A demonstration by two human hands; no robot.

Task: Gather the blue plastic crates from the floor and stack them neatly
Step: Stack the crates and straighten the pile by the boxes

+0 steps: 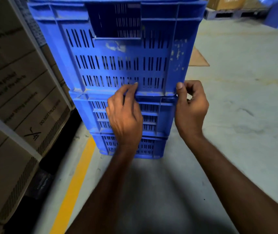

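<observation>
Stack of three crates, standing on the grey concrete floor (pixel 236 98).
- Upper blue slotted plastic crate (pixel 118 61): seated on the middle crate (pixel 151 114), which sits on the bottom crate (pixel 148 146).
- Left hand (pixel 124 119): fingers curled against the upper crate's base edge, at the seam with the middle crate.
- Right hand (pixel 192 105): thumb pressed on the upper crate's lower right corner, fingers curled round it.
- Yellow painted floor line (pixel 74 183): runs left of the stack.
- Brown cardboard cartons (pixel 16 81): stacked at the left, just beside the crates.
- Flat cardboard piece (pixel 199 58): on the floor behind the stack.
</observation>
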